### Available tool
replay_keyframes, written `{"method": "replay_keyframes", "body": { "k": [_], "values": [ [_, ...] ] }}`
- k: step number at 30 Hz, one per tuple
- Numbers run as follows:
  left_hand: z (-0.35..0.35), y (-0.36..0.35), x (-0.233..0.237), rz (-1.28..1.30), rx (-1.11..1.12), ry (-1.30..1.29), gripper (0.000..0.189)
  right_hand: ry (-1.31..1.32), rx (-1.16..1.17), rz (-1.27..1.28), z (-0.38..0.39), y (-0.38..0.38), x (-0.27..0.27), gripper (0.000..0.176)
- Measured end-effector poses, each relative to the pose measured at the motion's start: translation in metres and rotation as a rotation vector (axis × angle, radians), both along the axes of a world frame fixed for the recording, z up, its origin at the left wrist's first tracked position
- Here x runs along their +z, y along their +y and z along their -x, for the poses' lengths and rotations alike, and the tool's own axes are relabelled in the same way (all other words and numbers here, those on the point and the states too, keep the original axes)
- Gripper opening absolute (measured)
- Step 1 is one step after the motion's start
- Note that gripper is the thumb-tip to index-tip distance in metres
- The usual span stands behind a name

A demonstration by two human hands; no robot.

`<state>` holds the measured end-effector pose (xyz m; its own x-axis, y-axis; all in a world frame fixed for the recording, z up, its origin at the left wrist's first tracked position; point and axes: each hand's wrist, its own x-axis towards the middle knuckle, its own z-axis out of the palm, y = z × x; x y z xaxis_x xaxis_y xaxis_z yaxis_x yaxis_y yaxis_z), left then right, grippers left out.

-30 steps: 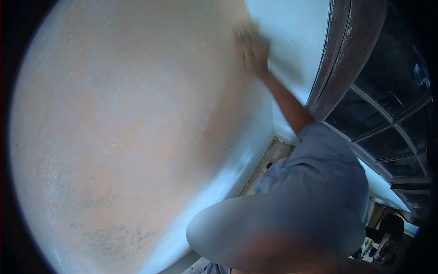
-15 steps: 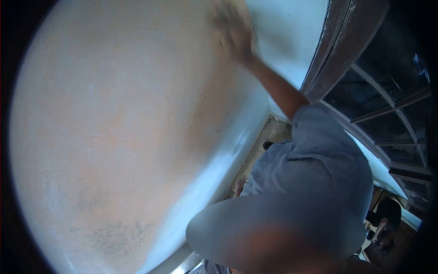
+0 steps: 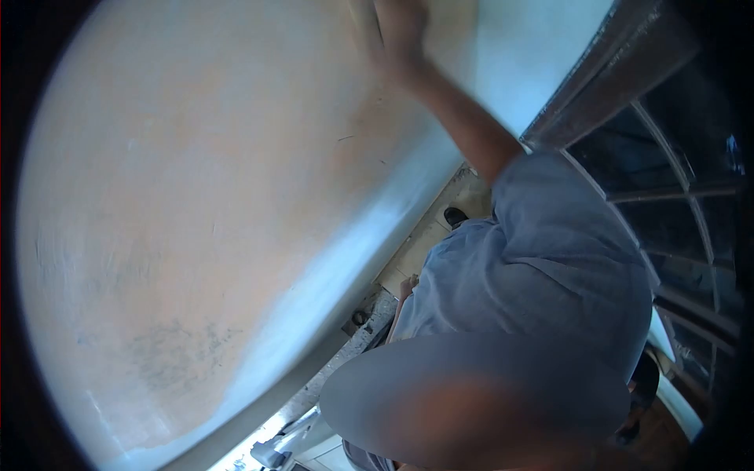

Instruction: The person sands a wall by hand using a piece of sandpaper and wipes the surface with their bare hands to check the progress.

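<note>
My right hand (image 3: 403, 35) is raised to the patchy orange-and-white wall (image 3: 196, 173) at the top of the view. Its fingers are closed around a pale, flat-edged piece (image 3: 364, 25), smeared by motion and cut off by the frame; its exact kind does not show. My bare forearm reaches up from a grey shirt sleeve (image 3: 542, 188). Low down beside the shirt, a small part of my left hand (image 3: 407, 286) shows, its fingers mostly hidden.
A dark-framed glass door (image 3: 620, 59) stands on the right. A dusty ledge (image 3: 369, 334) with small items runs along the wall's foot. A dark shoe (image 3: 455, 217) is on the tiled floor (image 3: 420, 250). A blurred oval fills the bottom middle.
My right hand has moved up, partly out of the frame, still at the wall. The view has shifted, and more of the ledge and floor shows at the bottom.
</note>
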<state>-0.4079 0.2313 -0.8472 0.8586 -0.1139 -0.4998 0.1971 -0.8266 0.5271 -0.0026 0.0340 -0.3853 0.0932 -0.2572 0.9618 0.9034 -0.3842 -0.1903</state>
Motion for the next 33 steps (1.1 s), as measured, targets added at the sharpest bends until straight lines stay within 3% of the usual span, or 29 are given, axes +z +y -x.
{"method": "replay_keyframes", "body": {
  "k": [1, 2, 3, 4, 6, 7, 8, 9, 10, 11, 12, 14, 16, 17, 18, 20, 22, 24, 26, 27, 29, 30, 31, 33],
  "values": [
    [-0.001, 0.0, -0.008, 0.003, 0.007, -0.023, 0.038, 0.008, 0.016, -0.025, 0.011, 0.017, -0.031, 0.027],
    [0.001, 0.0, -0.016, 0.004, 0.016, -0.041, 0.038, 0.2, -0.082, 0.227, 0.044, 0.021, -0.094, 0.028],
    [0.01, -0.002, -0.025, 0.007, 0.025, -0.051, 0.038, 0.155, 0.096, 0.17, 0.061, 0.036, -0.159, 0.028],
    [0.017, -0.001, -0.032, 0.006, 0.035, -0.067, 0.038, 0.194, 0.082, 0.104, 0.077, 0.047, -0.188, 0.026],
    [0.028, 0.005, -0.056, 0.001, 0.037, -0.104, 0.038, 0.221, 0.076, 0.041, 0.08, 0.055, -0.178, 0.024],
    [0.058, 0.021, -0.154, -0.001, 0.028, -0.105, 0.038, 0.118, 0.064, 0.077, 0.071, 0.048, -0.14, 0.023],
    [0.068, 0.026, -0.149, -0.067, -0.034, -0.182, 0.035, -0.009, 0.051, 0.112, 0.055, 0.041, -0.093, 0.022],
    [0.065, 0.026, -0.122, -0.063, -0.028, -0.196, 0.035, 0.036, 0.116, 0.094, 0.047, 0.038, -0.048, 0.021],
    [0.073, 0.022, -0.079, 0.071, 0.193, -0.08, 0.035, 0.094, 0.182, 0.081, 0.045, 0.037, -0.003, 0.02],
    [0.083, 0.021, -0.057, 0.207, 0.41, 0.042, 0.035, -0.018, 0.049, 0.089, 0.04, 0.036, 0.057, 0.029],
    [0.095, 0.028, -0.07, 0.134, 0.314, 0.018, 0.04, -0.134, -0.086, 0.095, 0.038, 0.038, 0.096, 0.039],
    [0.109, 0.024, -0.04, 0.141, 0.307, 0.024, 0.04, -0.085, -0.064, 0.099, -0.007, 0.038, 0.018, 0.034],
    [0.104, 0.025, -0.029, 0.13, 0.294, 0.016, 0.04, -0.002, -0.021, 0.08, 0.082, 0.041, -0.055, 0.023],
    [0.096, 0.026, -0.024, 0.124, 0.29, 0.003, 0.041, 0.032, 0.003, 0.069, 0.056, 0.042, -0.087, 0.019],
    [0.087, 0.025, -0.018, 0.119, 0.294, -0.01, 0.041, 0.101, 0.006, 0.115, 0.059, 0.042, -0.158, 0.024],
    [0.074, 0.029, -0.009, 0.097, 0.311, -0.035, 0.041, 0.299, 0.141, -0.045, 0.088, 0.047, -0.18, 0.027],
    [0.108, 0.024, -0.001, 0.073, 0.301, 0.019, 0.042, 0.096, 0.081, 0.048, 0.056, 0.034, -0.151, 0.016],
    [0.139, 0.032, 0.006, 0.033, 0.279, 0.071, 0.042, 0.052, -0.138, 0.037, 0.038, 0.022, -0.061, 0.018],
    [0.148, 0.039, 0.009, 0.0, 0.243, 0.097, 0.043, 0.198, 0.004, -0.107, 0.031, 0.014, 0.027, 0.042],
    [0.149, 0.04, 0.009, -0.013, 0.227, 0.107, 0.043, 0.199, -0.002, -0.103, 0.033, 0.01, 0.023, 0.042],
    [0.153, 0.043, 0.002, -0.041, 0.203, 0.127, 0.043, 0.566, 0.084, 0.009, 0.038, 0.005, -0.009, 0.028],
    [0.153, 0.049, -0.002, -0.059, 0.194, 0.131, 0.044, 0.349, -0.208, 0.189, 0.016, 0.02, -0.103, 0.039],
    [0.149, 0.054, -0.008, -0.077, 0.188, 0.129, 0.044, 0.334, -0.109, 0.007, 0.068, 0.046, -0.118, 0.043],
    [0.143, 0.049, -0.023, -0.097, 0.194, 0.124, 0.044, 0.401, 0.103, 0.022, 0.117, 0.08, -0.218, 0.035]
  ]
}}
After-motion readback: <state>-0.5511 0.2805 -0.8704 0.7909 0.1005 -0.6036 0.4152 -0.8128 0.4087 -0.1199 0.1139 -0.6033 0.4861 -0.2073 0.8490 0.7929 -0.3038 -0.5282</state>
